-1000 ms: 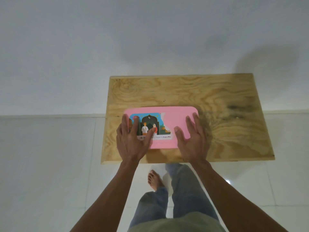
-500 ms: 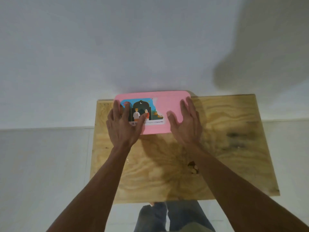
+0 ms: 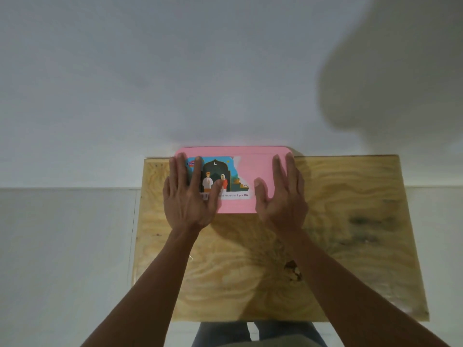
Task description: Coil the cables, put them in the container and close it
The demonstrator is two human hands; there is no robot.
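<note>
A pink container (image 3: 253,169) with its lid on stands at the far edge of the wooden table (image 3: 350,234), against the wall. A partly torn picture sticker covers the left half of the lid. My left hand (image 3: 189,194) lies flat on the lid's left part, fingers spread. On the lid's right part rests my right hand (image 3: 281,196), also flat with fingers apart. Neither hand grips anything. No cables are visible; the inside of the container is hidden.
The plywood table has a dark knot hole (image 3: 292,269) near its middle. A white wall (image 3: 200,71) rises directly behind the table. White tiled floor lies on both sides, and my legs (image 3: 250,334) show under the near edge.
The container has slid away from me, from the table's near part to its far edge by the wall, with both flat hands staying on its lid.
</note>
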